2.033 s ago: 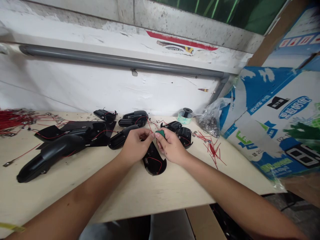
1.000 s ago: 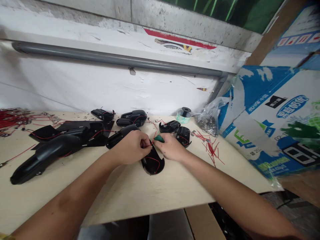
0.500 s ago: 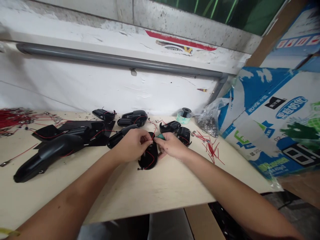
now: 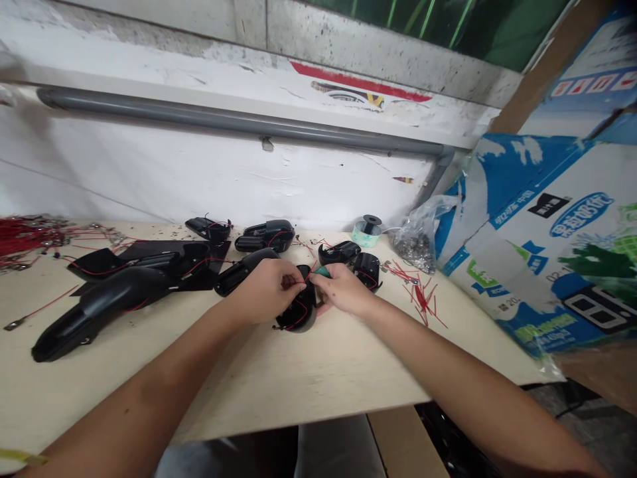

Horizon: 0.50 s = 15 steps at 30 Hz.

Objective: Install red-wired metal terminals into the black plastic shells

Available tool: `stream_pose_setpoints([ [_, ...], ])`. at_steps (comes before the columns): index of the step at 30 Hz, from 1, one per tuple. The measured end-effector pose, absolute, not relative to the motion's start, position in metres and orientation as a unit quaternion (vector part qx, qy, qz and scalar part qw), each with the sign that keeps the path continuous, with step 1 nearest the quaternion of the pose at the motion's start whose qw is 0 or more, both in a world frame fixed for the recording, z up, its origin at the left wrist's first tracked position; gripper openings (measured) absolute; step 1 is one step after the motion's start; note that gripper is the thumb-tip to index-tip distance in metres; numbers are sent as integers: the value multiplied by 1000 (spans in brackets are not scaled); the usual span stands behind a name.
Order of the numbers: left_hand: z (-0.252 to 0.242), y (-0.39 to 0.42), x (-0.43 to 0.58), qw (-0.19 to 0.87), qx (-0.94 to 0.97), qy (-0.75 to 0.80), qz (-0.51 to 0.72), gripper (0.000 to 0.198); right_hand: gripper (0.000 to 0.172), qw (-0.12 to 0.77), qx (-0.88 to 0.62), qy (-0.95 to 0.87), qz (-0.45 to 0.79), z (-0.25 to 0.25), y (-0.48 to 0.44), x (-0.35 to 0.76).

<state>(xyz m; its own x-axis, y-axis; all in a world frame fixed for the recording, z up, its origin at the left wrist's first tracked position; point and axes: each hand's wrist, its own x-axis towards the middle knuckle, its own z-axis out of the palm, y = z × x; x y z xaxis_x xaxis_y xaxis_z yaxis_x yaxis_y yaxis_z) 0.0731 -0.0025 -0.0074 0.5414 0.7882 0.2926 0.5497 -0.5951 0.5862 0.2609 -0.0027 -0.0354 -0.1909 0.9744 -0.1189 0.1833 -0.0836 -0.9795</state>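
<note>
A small black plastic shell [image 4: 297,313] with a red wire [image 4: 312,269] running in it is between my hands over the table. The fingertips of my left hand [image 4: 271,285] are pinched at the shell's upper end, closed on the red wire. My right hand [image 4: 343,289] grips the shell's right side, with some fingers underneath. Something green [image 4: 322,271] shows at my right fingertips; whether it is a finger cover or a tool, I cannot tell. Another black shell [image 4: 239,272] lies just behind my left hand.
Several black housings [image 4: 266,236] with red wires lie on the tabletop [image 4: 298,378]. A large black housing [image 4: 109,299] is at the left near a heap of red wires [image 4: 24,239]. Loose red wires [image 4: 423,302], a tape roll [image 4: 367,229] and a plastic bag [image 4: 418,239] of small parts are at the right.
The shell has tilted slightly, its near end rising a little away from the table's front edge. Both hands keep nearly the same place and grip.
</note>
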Motion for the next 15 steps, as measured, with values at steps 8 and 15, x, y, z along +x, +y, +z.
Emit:
stream_pose_setpoints([
  [8, -8, 0, 73, 211, 854, 393, 268, 15, 17, 386, -510, -553, 533, -40, -1, 261],
  [15, -8, 3, 71, 241, 840, 392, 286, 18, 14, 396, -508, -546, 536, -39, -2, 261],
])
